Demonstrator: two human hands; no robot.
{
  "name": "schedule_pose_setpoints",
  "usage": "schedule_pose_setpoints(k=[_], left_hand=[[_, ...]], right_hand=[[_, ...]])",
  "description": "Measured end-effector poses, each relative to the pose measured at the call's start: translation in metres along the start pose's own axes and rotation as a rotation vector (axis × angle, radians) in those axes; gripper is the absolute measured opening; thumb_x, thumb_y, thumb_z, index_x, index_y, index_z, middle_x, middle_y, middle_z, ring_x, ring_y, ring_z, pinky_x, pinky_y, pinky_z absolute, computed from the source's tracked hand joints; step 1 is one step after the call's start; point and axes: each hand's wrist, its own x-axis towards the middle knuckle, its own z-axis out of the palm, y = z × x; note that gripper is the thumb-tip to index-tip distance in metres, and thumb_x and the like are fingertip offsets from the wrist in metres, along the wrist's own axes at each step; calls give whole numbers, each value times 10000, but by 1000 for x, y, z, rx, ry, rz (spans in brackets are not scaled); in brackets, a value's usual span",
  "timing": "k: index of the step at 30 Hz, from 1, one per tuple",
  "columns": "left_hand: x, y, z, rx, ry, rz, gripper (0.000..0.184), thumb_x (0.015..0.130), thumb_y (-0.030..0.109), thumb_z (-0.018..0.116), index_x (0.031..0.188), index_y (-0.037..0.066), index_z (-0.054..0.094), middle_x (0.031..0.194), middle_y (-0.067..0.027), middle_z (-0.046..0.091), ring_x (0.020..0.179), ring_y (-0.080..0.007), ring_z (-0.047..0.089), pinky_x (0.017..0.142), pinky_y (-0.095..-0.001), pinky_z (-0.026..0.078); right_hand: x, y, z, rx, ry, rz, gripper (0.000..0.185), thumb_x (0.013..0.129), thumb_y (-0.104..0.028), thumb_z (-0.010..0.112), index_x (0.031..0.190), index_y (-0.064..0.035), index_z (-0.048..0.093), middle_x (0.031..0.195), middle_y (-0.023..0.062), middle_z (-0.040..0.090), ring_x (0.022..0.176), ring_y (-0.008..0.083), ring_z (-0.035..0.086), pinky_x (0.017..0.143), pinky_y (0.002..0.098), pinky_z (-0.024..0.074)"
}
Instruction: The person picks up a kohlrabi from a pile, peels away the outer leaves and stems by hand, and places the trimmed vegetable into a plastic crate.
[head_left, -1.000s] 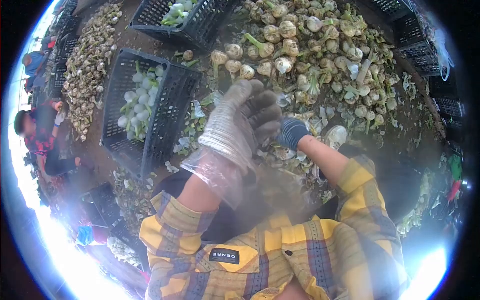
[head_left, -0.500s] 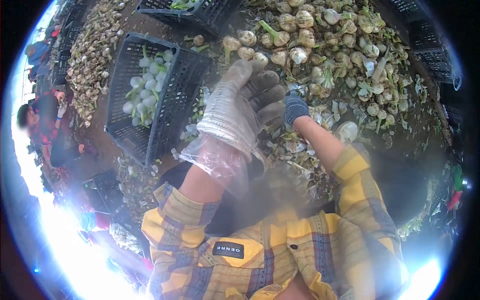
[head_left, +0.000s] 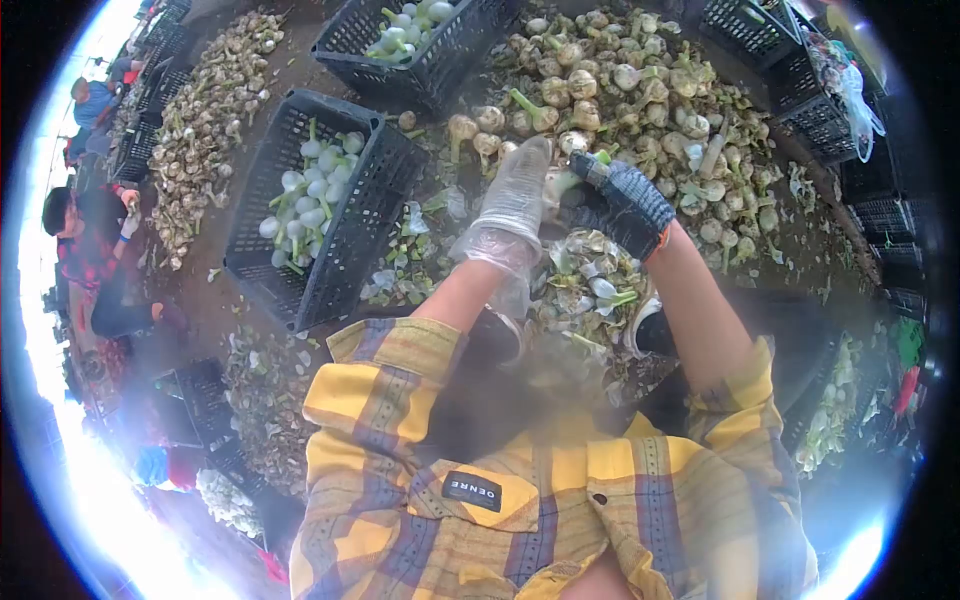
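Note:
My left hand (head_left: 515, 200), in a white glove under clear plastic, is beside a bulb (head_left: 560, 185) with a green stalk. Its fingers point away from me and are seen edge-on, partly hidden. Dark gloved fingers of my right hand (head_left: 630, 207) are wrapped round the stalk end of that bulb, between the two hands. Just beyond both hands lies a large heap of soil-covered bulbs (head_left: 650, 110). Peelings and leaf scraps (head_left: 590, 280) cover the ground below my hands, between my shoes.
A black crate (head_left: 345, 235) of peeled white bulbs stands at the left, another crate (head_left: 440, 70) behind it. More crates (head_left: 820, 125) line the right side. A co-worker (head_left: 95, 250) sits at the far left by a long bulb pile (head_left: 210, 120).
My left hand has turned from palm-visible to edge-on. My right hand has come up beside it, with a green-stalked bulb now showing between them. The view has shifted.

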Motion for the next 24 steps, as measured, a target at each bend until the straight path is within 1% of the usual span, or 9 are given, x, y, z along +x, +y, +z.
schedule_pose_setpoints(k=[3, 4, 8, 10, 13, 16, 19, 22, 24], left_hand=[[1, 4, -4, 82, -39, 283, 487, 826, 507, 533, 960, 42, 593, 812, -27, 533, 659, -124, 488, 583, -218, 415], [-9, 5, 0, 5, -14, 230, 460, 847, 499, 506, 939, 57, 596, 825, -30, 536, 665, -112, 486, 586, -233, 419], [-16, -1, 2, 35, -25, 528, 429, 876, 477, 480, 917, 63, 582, 782, -13, 514, 662, -90, 480, 570, -241, 418], [-28, 0, 2, -147, -101, 431, 407, 887, 464, 470, 912, 70, 569, 742, -2, 496, 658, -78, 480, 560, -239, 415], [-37, 8, 4, 25, -25, 407, 374, 882, 455, 491, 914, 87, 550, 704, 15, 469, 650, -60, 470, 533, -224, 408], [-27, -3, -2, 161, -39, 565, 352, 882, 443, 499, 931, 97, 540, 695, 18, 469, 657, -59, 466, 554, -220, 411], [-31, 3, 2, -86, -64, 385, 355, 882, 441, 500, 952, 95, 539, 701, 11, 475, 636, -68, 471, 546, -227, 419], [-33, 6, 4, -86, -24, 352, 352, 890, 439, 483, 974, 102, 541, 717, 2, 488, 613, -83, 474, 522, -238, 416], [-19, -6, 0, -12, -30, 526, 383, 889, 458, 474, 983, 96, 553, 731, 3, 491, 604, -84, 461, 504, -238, 400]], right_hand=[[-24, 4, 15, 137, 0, -188, 237, 856, -230, 573, 991, -36, 586, 849, 63, 624, 757, 144, 613, 657, 261, 523], [-33, 1, 28, 159, 82, -205, 269, 823, -252, 620, 927, -6, 599, 801, 92, 625, 653, 163, 609, 608, 276, 506], [-44, 5, 37, -235, 201, -272, 372, 837, -308, 589, 996, 28, 588, 776, 79, 618, 676, 134, 586, 605, 282, 478], [-38, 11, 38, -350, 279, -324, 372, 836, -301, 590, 999, 34, 590, 755, 71, 617, 657, 127, 568, 599, 276, 462], [-31, 20, 36, -383, 322, -367, 337, 840, -269, 585, 959, 46, 600, 737, 66, 616, 646, 118, 541, 607, 267, 443], [-37, 18, 39, -381, 285, -378, 304, 844, -241, 580, 939, 47, 605, 759, 77, 623, 665, 116, 543, 625, 272, 445], [-37, 21, 36, -464, 294, -426, 280, 844, -211, 579, 937, 53, 603, 774, 87, 628, 684, 115, 548, 639, 277, 447], [-39, 20, 40, -476, 295, -470, 265, 839, -185, 580, 940, 59, 599, 784, 106, 633, 691, 126, 553, 647, 285, 450], [-39, 21, 40, -542, 321, -481, 262, 835, -171, 579, 947, 65, 594, 791, 120, 636, 691, 137, 557, 651, 289, 452]])
